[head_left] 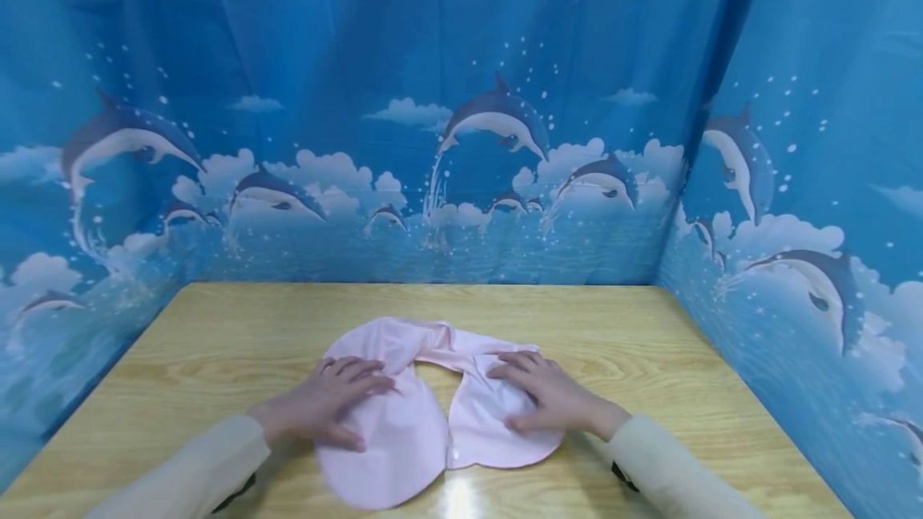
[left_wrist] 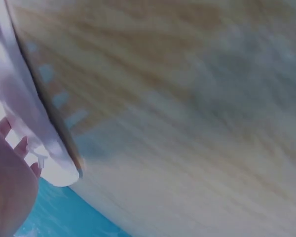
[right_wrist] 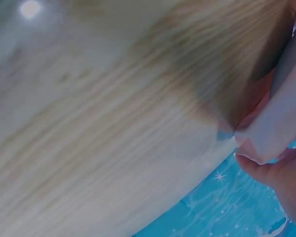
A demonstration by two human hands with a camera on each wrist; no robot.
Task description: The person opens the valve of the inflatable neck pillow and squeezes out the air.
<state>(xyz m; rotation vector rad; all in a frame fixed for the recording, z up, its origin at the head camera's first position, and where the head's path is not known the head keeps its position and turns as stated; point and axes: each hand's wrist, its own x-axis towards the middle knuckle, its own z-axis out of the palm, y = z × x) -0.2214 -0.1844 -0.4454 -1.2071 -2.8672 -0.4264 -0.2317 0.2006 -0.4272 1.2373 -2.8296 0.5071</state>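
Note:
A pink bib-like piece of cloth (head_left: pixel 389 447) lies on the wooden table in a ring, with two rounded lobes and an opening in the middle. A small glossy spot shows where the lobes meet at the front. My left hand (head_left: pixel 328 399) rests on the outer side of the larger left lobe, fingers spread and lightly bent. Over the right lobe lies my right hand (head_left: pixel 544 395), its fingers loosely extended across the fabric. At the edge of the left wrist view, fingertips (left_wrist: pixel 20 147) show against the cloth (left_wrist: pixel 32 108). The right wrist view has the cloth (right_wrist: pixel 281 113) beside the thumb.
The table (head_left: pixel 238 327) has a light wood grain and reflects a bright spot near its front. Blue curtains (head_left: pixel 346 46) printed with dolphins and clouds stand around its back and sides. Pale sleeves (head_left: pixel 195 463) cover both forearms.

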